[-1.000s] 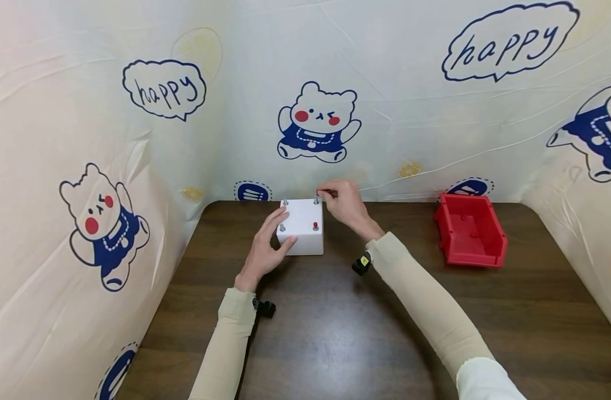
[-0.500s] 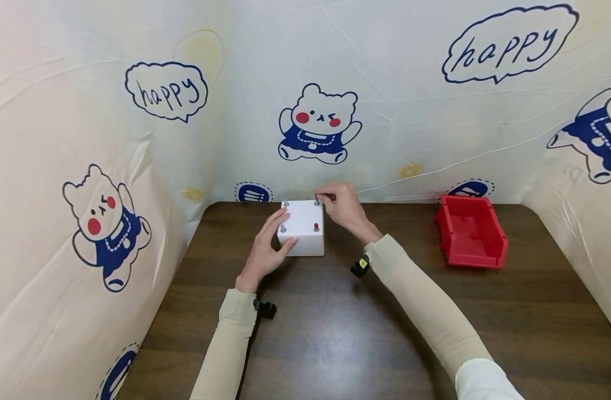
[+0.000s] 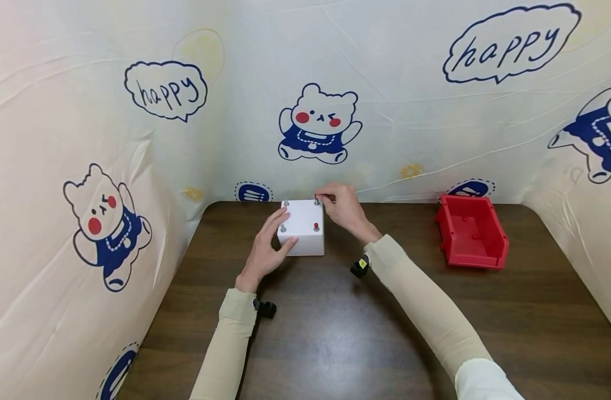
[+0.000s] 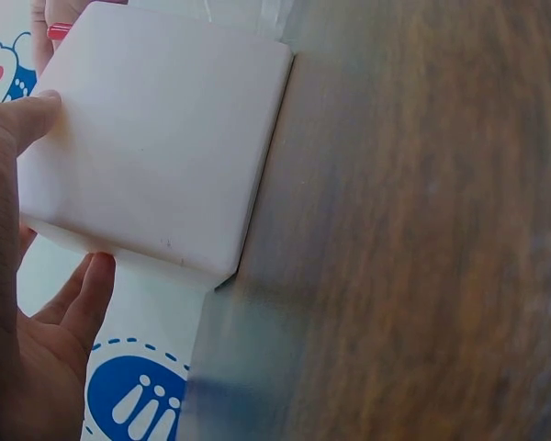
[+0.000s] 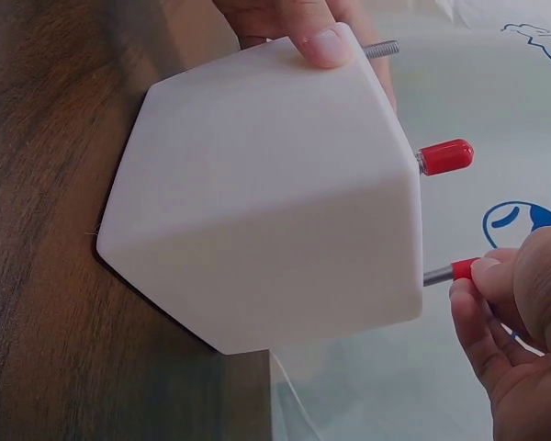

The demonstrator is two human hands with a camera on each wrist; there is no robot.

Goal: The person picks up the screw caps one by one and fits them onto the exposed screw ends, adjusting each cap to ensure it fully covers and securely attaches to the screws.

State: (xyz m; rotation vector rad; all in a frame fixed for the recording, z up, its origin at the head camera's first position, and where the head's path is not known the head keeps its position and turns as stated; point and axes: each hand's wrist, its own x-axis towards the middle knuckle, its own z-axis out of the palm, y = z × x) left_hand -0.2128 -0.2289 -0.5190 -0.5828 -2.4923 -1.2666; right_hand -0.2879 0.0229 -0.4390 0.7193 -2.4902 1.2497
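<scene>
White box [image 3: 304, 218] sits mid-frame in head view, by the table's [image 3: 315, 311] upper edge. Left hand [image 3: 266, 250] braces it, thumb and fingers spread round its left side. Right hand [image 3: 345, 208] pinches a red cap [image 5: 464, 268] on the upper-right post [image 5: 438, 276]. Risks, my read: off-axis push cocks the cap; loose pinch drops it; weak bracing lets box skid.

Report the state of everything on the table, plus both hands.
White box: resting on the table, posts up.
Near right post: topped by a red cap.
Far right post: second red cap at its tip, seating unclear.
Near left post: bare.
Far left post: bare.
Red bin: open-topped, apparently holding small red pieces.
Left hand: gripping the box.
Right hand: pinching the second cap.
</scene>
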